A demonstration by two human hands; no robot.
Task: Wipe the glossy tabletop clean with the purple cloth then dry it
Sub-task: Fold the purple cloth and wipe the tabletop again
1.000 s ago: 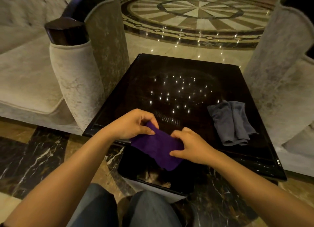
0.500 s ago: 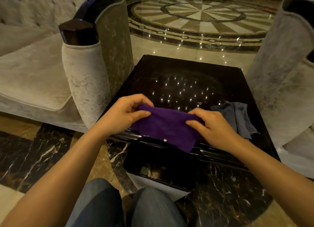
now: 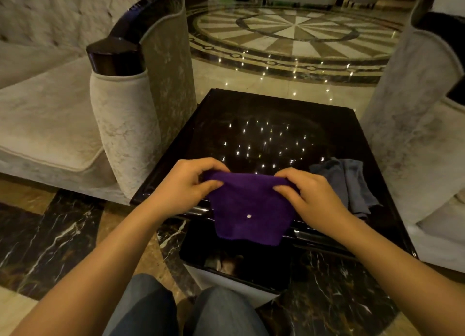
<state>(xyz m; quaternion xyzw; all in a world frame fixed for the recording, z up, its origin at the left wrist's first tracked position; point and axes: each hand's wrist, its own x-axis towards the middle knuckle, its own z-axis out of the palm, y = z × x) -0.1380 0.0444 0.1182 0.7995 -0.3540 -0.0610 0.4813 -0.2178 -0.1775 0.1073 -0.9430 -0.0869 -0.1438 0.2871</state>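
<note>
Head view: we judged the purple cloth [image 3: 247, 207] light and limp; left hand [image 3: 187, 184] and right hand [image 3: 310, 197] pinched its top corners over the worktop [image 3: 251, 114].

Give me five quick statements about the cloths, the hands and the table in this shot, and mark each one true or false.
1. Both hands hold the purple cloth by its top edge. True: the left hand and the right hand each pinch an upper corner.
2. The purple cloth lies flat in the middle of the tabletop. False: it hangs from the hands over the near edge of the glossy tabletop.
3. A grey cloth lies on the table near the right hand. True.
4. The grey cloth is folded into a neat square. False: it lies crumpled.
5. The tabletop is matte white. False: it is dark and mirrors small lights.
</note>
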